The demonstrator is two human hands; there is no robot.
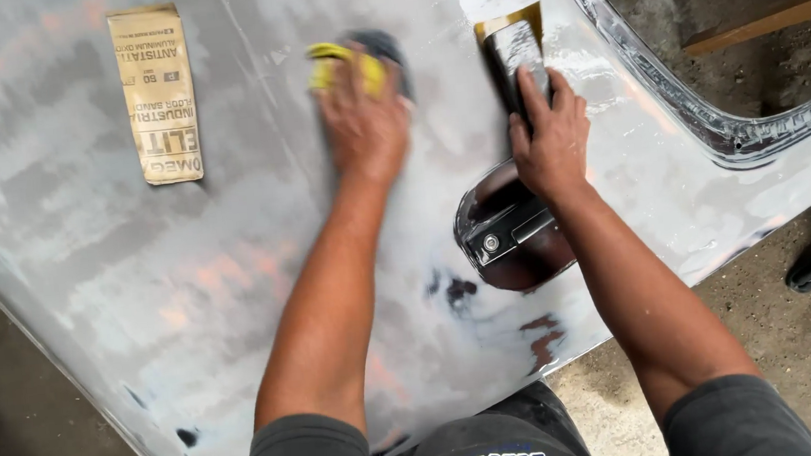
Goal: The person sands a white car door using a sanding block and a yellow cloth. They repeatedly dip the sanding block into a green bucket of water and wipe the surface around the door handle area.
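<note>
My left hand (363,114) presses a yellow sponge (344,64) on the grey car panel (185,277); right hand (546,137) holds a dark sanding block (514,57); sandpaper strip (156,93) lies apart.

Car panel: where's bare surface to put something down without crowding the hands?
Bare metal of the panel lies below the sandpaper sheet, left of the left hand. It is crowded between that hand's sponge, the right hand pressing a sanding strip, and the handle recess.
</note>
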